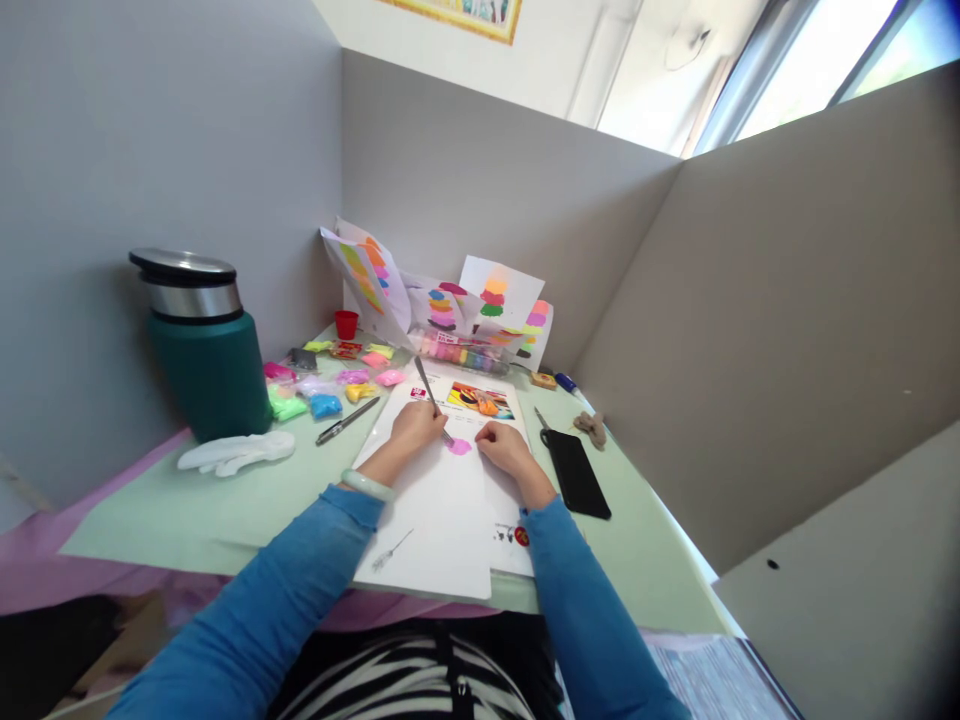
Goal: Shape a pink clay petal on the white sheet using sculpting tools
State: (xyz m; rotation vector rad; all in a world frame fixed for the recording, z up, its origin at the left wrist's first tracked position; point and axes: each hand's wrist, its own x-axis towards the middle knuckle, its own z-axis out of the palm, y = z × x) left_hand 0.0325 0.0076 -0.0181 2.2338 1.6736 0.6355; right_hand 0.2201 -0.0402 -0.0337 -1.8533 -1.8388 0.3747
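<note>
On the white sheet, the left hand is closed around a thin tool whose shaft slants toward eleven o'clock, tip touching the pink blob. The right hand rests curled just beside the blob at three o'clock, holding nothing visible.
</note>
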